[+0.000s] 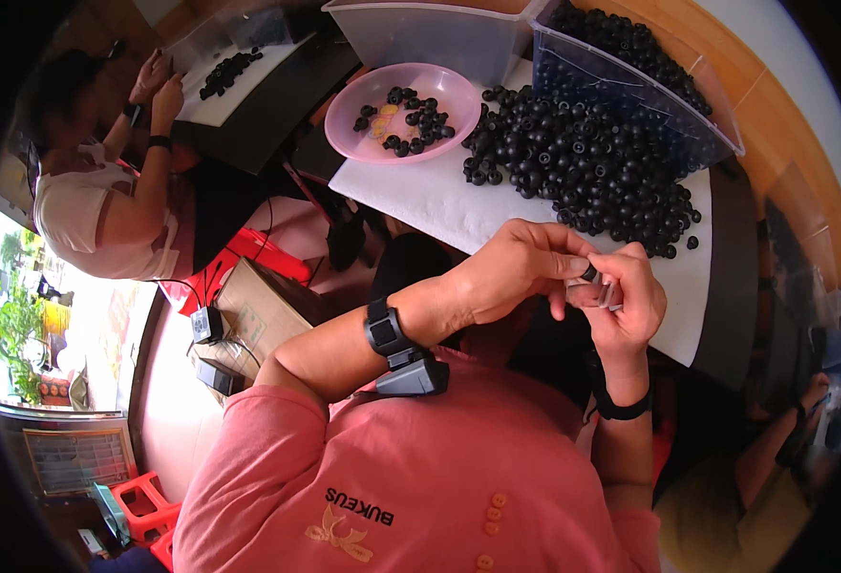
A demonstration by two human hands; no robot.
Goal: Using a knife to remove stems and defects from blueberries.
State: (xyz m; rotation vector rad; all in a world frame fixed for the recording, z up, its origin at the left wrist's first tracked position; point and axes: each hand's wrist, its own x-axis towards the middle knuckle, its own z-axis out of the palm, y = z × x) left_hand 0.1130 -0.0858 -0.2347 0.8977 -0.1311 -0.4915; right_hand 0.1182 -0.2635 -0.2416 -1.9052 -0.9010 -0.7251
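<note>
Over the near edge of the table, my two hands meet with fingertips close together. My left hand [525,267] pinches a small black round piece [589,273] between thumb and fingers. Curled around a small, pale, shiny object [594,297], my right hand [633,296] holds it just below the black piece; its exact kind cannot be made out. Just beyond the hands, a heap of black, bead-like round pieces with holes [573,158] lies on a white sheet [411,199]. Left of the heap, a pink bowl [339,138] holds several similar pieces.
A clear tub [721,134] full of black pieces stands behind the heap, with a greyish tub [430,38] to its left. A co-worker [115,210] sits at another table on the left; another person's arm [774,444] shows at right. A cardboard box [258,315] stands left of my arm.
</note>
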